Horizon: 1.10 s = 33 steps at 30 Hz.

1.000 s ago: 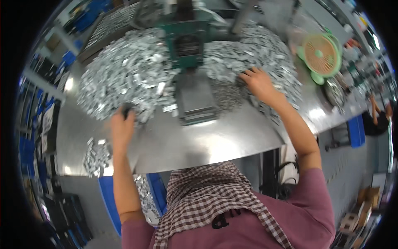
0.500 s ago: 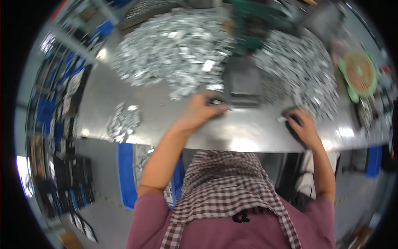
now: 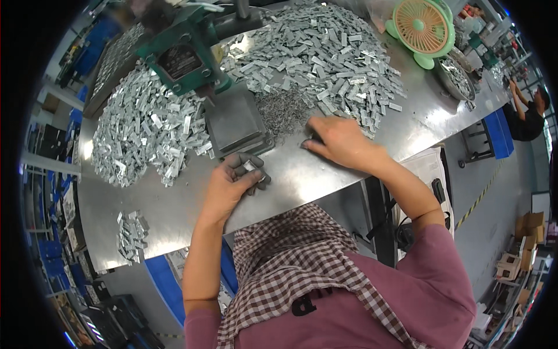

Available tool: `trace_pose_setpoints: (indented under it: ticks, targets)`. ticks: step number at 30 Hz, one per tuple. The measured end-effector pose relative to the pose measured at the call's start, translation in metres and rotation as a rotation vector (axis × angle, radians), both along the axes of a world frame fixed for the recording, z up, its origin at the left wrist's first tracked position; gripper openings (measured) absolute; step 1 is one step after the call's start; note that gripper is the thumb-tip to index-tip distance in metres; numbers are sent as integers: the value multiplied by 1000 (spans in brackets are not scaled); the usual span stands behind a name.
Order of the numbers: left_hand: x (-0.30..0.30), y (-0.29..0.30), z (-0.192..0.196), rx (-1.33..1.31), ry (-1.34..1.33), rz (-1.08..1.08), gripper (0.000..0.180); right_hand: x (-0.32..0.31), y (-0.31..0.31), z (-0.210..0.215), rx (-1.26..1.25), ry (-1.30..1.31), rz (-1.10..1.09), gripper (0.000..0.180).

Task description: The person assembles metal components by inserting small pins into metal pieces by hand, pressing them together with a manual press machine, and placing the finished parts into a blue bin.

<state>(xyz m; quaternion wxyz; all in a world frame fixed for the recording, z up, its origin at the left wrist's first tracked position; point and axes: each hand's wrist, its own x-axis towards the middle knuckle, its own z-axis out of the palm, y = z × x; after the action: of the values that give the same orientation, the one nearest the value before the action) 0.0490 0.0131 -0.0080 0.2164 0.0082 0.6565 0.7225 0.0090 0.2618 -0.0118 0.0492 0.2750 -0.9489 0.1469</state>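
Note:
A small silvery metal block is pinched between the thumb and darkened fingertips of my left hand, just in front of the press base. The green bench press stands beyond it, its dark square base plate on the metal table. My right hand is low over the table, its fingers bent and its thumb apart. Those fingers are at the edge of a heap of small dark metal pins and of the right-hand pile of metal blocks. Nothing shows between thumb and index finger.
Another big pile of blocks lies left of the press, and a small one near the front left edge. A green and orange fan and a metal bowl stand at the right. Farther right is another person.
The whole view has swung, so the press now appears farther left. My right hand has moved inward to the pins and blocks. My left hand has drawn back slightly from the base.

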Motion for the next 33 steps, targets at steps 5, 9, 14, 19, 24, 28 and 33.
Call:
trace_pose_setpoints:
  ticks: [5, 9, 14, 19, 24, 28, 33]
  targets:
    - [1, -5, -5, -74, 26, -41, 17, 6, 4, -1, -7, -11, 135, 22]
    - [2, -2, -4, -79, 23, -73, 18, 24, -10, -9, 43, 181, 386, 17]
    - [4, -6, -9, -49, 75, 82, 22, 30, -25, -18, 45, 305, 553, 20]
    - [11, -15, 0, -131, 125, 137, 24, 35, -25, -25, 27, 349, 605, 21]
    - [15, -19, -5, -147, 126, 171, 29, 42, -26, -28, -24, 381, 682, 17]
    - [14, -21, -10, -107, 131, 139, 31, 49, -34, -28, -94, 405, 738, 13]
    - [14, -20, -8, -109, 114, 168, 30, 37, -49, -28, -60, 431, 701, 12]
